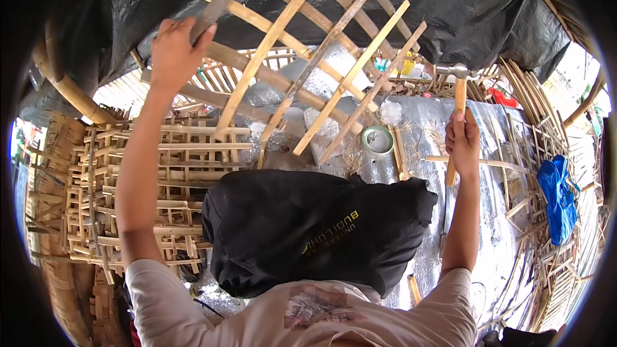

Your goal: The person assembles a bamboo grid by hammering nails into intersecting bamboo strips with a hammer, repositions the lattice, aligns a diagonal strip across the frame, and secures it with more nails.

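Note:
My left hand (177, 54) is closed around one end of a bamboo lattice (315, 58), gripping a darker slat at its upper left. The lattice, made of crossed bamboo strips, is held up tilted in front of me. My right hand (463, 138) is wrapped around the wooden handle of a hammer (460, 93). The hammer stands upright with its metal head at the top, to the right of the lattice and apart from it. Across my lap lies a black cloth bundle (276, 218) with yellow lettering.
Stacked bamboo lattices (173, 173) stand at my left. A round tin (377, 139) sits on the silvery sheet (418, 115) ahead. To the right are a blue plastic bag (556, 199) and many bamboo strips (553, 270). Black plastic sheeting (463, 13) hangs at the back.

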Tool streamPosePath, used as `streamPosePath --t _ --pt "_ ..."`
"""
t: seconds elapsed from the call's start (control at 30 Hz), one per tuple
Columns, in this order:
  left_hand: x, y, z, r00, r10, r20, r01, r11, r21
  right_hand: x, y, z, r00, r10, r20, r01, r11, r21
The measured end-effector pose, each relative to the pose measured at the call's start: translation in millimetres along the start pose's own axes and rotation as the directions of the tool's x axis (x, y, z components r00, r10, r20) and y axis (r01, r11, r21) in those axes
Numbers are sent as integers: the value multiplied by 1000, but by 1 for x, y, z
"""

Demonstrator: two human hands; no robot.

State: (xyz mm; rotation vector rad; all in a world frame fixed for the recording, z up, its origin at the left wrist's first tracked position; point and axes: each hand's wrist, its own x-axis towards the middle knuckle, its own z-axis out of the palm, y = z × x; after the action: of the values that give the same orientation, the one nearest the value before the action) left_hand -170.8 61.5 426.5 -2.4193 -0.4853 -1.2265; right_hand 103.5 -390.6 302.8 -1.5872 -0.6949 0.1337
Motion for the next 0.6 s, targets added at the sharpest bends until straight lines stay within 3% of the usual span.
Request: streamPosePath --t 0.23,0.6 --pt "5 -22 -90 994 87 70 -90 995 50 -5 -26 7 997 -3 -77 12 993 116" --pt "-5 -17 -115 970 145 196 -152 988 22 -20 -3 24 998 60 22 -63 987 151"
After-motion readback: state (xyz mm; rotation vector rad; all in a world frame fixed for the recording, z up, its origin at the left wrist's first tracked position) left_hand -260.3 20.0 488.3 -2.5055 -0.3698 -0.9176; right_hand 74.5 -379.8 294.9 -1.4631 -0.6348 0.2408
